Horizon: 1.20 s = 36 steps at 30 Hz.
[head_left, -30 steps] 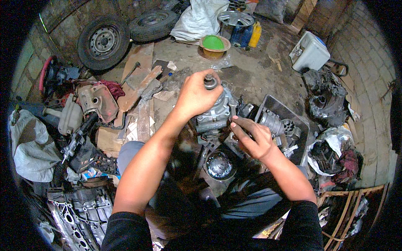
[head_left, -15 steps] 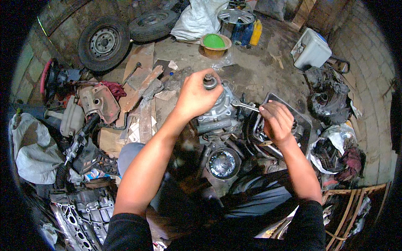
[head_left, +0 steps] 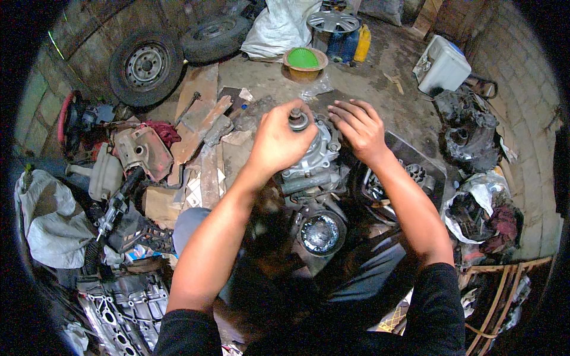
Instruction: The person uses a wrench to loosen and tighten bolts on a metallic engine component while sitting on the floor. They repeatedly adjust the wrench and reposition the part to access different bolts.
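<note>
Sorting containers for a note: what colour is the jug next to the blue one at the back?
Yellow. The jug shows best, and only, in the head view.

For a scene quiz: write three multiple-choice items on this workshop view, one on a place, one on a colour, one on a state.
1. Where does the left hand rest?
A. on the tyre
B. on top of the grey engine part
C. on the white container

2. What colour is the funnel in the bowl?
A. green
B. red
C. blue

3. How is the right hand?
A. clenched round a hammer
B. fingers spread, palm down, empty
C. out of view

Answers: B, its fingers lie by the shaft on top of that part; A, the funnel is bright green; B, no tool shows in it.
</note>
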Tool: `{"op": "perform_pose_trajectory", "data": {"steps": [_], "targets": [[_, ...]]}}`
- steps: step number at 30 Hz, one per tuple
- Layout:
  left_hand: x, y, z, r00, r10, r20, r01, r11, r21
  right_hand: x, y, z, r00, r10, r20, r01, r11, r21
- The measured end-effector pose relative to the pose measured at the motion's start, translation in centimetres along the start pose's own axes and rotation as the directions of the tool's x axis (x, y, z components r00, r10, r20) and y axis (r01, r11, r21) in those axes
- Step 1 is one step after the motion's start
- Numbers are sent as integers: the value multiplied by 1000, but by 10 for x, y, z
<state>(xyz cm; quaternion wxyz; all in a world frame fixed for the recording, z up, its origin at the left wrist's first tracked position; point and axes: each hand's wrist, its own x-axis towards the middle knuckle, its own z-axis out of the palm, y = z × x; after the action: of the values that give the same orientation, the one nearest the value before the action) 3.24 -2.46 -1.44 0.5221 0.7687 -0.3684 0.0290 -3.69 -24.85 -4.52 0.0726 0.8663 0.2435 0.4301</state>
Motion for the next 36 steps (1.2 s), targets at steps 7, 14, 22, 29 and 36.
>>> {"op": "perform_pose_trajectory", "data": {"steps": [7, 14, 22, 29, 36], "targets": [[-2, 1, -1, 1000, -10, -11, 10, 1000, 9, 27, -4, 9, 1000, 14, -17, -14, 1000, 6], [0, 3, -2, 998, -65, 25, 65, 998, 11, -2, 28, -30, 957, 201, 209, -195, 980, -46], [0, 0, 0, 1000, -30, -6, 30, 1000, 5, -17, 3, -98, 862, 402, 310, -465, 869, 168], [0, 5, -1, 998, -66, 7, 66, 998, -7, -6, -42, -117, 779, 627, 25, -544, 655, 524], [0, 0, -1, 999, -33, 11, 33, 999, 4, 6, -67, -114, 991, 86, -100, -55, 958, 282]]}}
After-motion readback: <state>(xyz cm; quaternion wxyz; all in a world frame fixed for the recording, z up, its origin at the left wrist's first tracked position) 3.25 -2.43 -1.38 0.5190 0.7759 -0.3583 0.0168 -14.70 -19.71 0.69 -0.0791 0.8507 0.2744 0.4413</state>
